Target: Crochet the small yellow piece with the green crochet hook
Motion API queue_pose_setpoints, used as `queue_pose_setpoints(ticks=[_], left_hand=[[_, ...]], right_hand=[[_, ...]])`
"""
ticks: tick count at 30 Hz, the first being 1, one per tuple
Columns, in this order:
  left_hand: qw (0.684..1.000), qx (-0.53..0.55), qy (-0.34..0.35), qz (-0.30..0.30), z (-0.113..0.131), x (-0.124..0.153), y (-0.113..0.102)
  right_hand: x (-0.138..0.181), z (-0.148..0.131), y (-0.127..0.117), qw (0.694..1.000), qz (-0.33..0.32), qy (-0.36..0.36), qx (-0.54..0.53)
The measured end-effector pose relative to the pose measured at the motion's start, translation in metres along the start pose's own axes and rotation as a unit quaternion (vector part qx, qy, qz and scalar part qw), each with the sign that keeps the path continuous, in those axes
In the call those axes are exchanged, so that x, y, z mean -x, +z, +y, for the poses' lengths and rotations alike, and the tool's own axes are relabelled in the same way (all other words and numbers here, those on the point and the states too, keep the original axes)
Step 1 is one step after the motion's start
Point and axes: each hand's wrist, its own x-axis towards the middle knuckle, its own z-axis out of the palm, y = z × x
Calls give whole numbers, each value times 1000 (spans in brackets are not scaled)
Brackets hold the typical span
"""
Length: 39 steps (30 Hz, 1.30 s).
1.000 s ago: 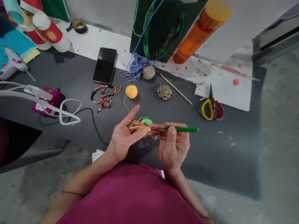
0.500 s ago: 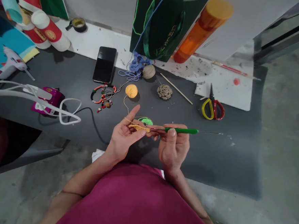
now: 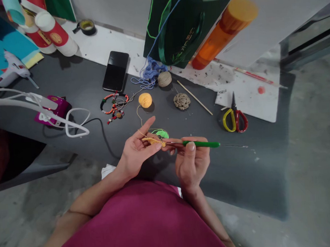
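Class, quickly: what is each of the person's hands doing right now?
Left hand: closed, pinching the yellow yarn, index finger raised.
Right hand: closed, holding the green-handled crochet hook.

The left forearm (image 3: 97,199) comes in from the near left and the right forearm (image 3: 207,214) from the near right, both bare, angling up to meet in front of the torso. The left hand (image 3: 134,154) is raised, palm turned rightward, its index finger (image 3: 147,124) stretched out toward the far side - a lower digit points right. The right hand (image 3: 192,165) is curled in a pinching grip, its thumb (image 3: 190,151) upright, its fingertips (image 3: 171,148) just beside the left hand.
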Motion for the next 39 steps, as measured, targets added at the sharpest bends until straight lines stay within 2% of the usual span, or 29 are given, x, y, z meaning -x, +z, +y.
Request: queue_pose_setpoints(ticks=[24,39], left_hand=[[999,-49,1,8,3,2,0],[997,-61,-11,-43,8,3,1]], right_hand=[[2,0,-7,999,-2,15,30],[-16,1,-11,986,-63,134,-72]])
